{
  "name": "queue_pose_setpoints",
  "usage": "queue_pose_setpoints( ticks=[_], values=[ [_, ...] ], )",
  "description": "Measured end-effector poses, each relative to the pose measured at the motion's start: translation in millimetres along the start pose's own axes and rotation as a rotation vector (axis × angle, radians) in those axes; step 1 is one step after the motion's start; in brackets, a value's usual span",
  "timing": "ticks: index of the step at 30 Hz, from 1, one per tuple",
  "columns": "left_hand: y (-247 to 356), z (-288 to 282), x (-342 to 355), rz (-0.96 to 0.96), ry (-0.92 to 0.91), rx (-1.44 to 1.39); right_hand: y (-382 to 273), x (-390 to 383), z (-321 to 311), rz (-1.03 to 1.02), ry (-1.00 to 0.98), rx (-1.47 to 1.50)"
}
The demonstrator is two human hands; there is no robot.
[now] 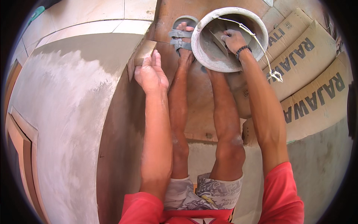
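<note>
At the edge of a partly wet plastered surface (pixel 89 48), my left hand (pixel 152 74) is closed on a pale, flat-faced block (pixel 144 51). Its exact kind is unclear, and my fingers cover part of it. Inside a round, cement-smeared bucket (pixel 199 48), my right hand (pixel 234 41) grips a thin flat scraper (pixel 219 42), tilted against the grey inner wall. A pale rope handle (pixel 257 39) crosses the bucket's opening and hangs over its right side, close to my right wrist.
Several brown paper sacks (pixel 315 99) lie stacked to the right of the bucket. My sandalled foot (pixel 182 33) stands on brown floor tiles (pixel 167 22) left of it. Pale tiles (pixel 138 9) border the plaster at the far side. A wooden frame (pixel 24 149) is at the left rim.
</note>
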State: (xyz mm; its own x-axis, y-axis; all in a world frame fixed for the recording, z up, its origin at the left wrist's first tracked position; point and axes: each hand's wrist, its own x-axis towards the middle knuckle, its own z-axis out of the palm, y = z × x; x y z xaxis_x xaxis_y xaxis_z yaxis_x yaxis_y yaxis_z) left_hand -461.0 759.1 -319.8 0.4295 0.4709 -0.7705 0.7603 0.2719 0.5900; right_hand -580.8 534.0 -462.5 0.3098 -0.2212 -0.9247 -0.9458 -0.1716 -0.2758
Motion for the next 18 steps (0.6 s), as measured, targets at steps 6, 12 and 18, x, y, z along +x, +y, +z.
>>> queue_pose_setpoints(
  ticks=[6,12,18],
  values=[
    [7.5,-3.9,-0.8,0.001,0.016,-0.015,-14.6,-42.7,14.6,0.272,0.112,0.263],
    [7.6,7.6,-7.4,0.002,0.025,-0.017,1.3,-33.7,50.5,0.379,0.188,0.738],
    [8.4,5.7,-7.0,-0.008,0.068,-0.049,2.3,-38.5,61.8,0.435,0.132,1.049]
  ],
)
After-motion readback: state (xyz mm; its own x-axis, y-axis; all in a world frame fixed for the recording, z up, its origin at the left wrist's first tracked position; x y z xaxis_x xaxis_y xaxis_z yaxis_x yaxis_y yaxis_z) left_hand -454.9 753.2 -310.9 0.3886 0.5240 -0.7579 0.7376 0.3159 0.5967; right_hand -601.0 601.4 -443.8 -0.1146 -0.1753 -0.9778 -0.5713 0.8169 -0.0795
